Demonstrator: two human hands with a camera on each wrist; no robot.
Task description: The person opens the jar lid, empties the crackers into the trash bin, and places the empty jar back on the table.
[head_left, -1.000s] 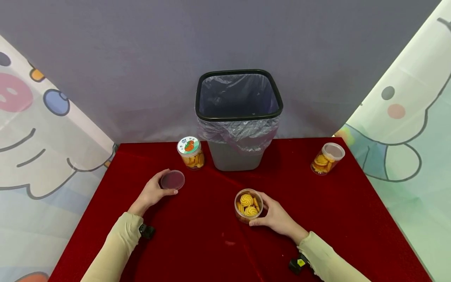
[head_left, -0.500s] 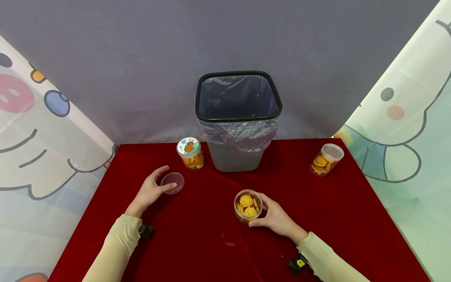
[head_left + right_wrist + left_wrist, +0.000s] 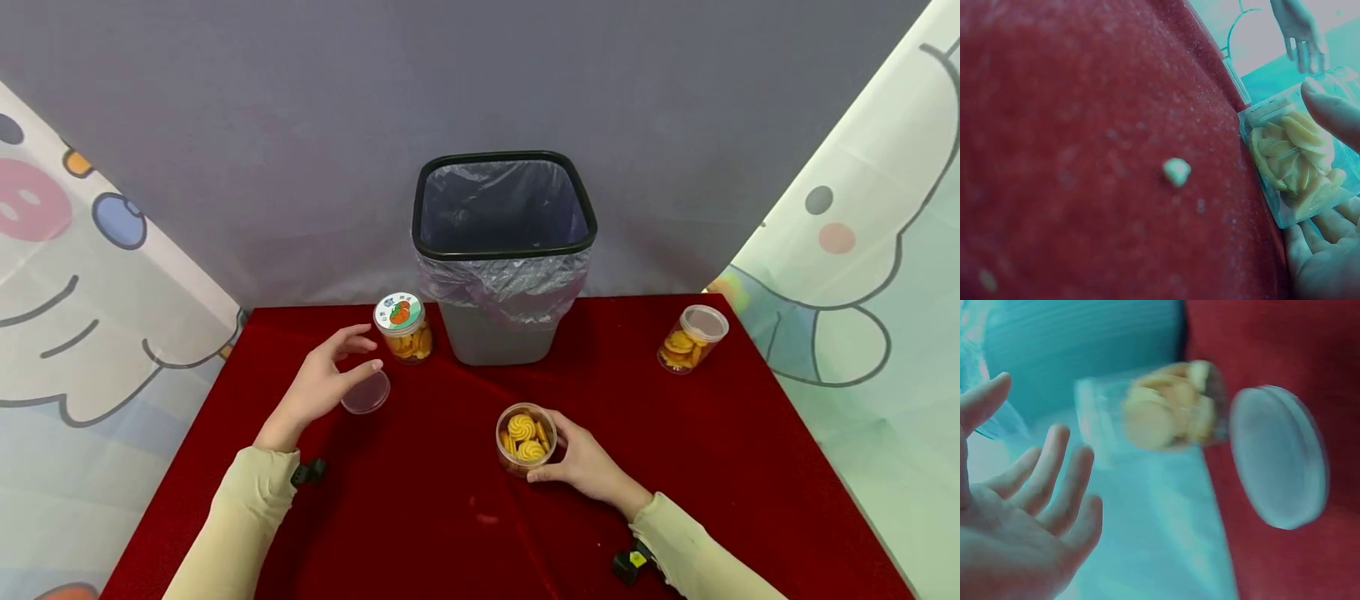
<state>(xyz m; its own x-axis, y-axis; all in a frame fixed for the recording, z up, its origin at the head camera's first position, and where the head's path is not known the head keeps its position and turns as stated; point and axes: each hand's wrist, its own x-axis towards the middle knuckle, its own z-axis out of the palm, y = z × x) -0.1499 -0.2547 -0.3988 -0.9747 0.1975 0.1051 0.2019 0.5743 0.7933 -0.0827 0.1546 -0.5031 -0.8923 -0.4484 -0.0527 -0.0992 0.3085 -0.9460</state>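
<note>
Left sleeve (image 3: 236, 508) and right sleeve (image 3: 693, 542) match: long, plain, pale cream cloth, fairly snug, soft creases toward the wrist ends. Left wrist camera (image 3: 316, 471) is a small black block; right wrist camera (image 3: 626, 567) also black, bright yellow patch (image 3: 638, 559) on it. Left hand (image 3: 318, 383) and right hand (image 3: 588, 462) are bare.

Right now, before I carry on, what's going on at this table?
A person's right hand holds an open jar of cookies on the red cloth. The left hand is above the cloth holding nothing, fingers apart, near a loose clear lid that lies on the cloth. Behind that lid, a jar with a printed top stands beside the lined bin, and another cookie jar stands off to the right.
</note>
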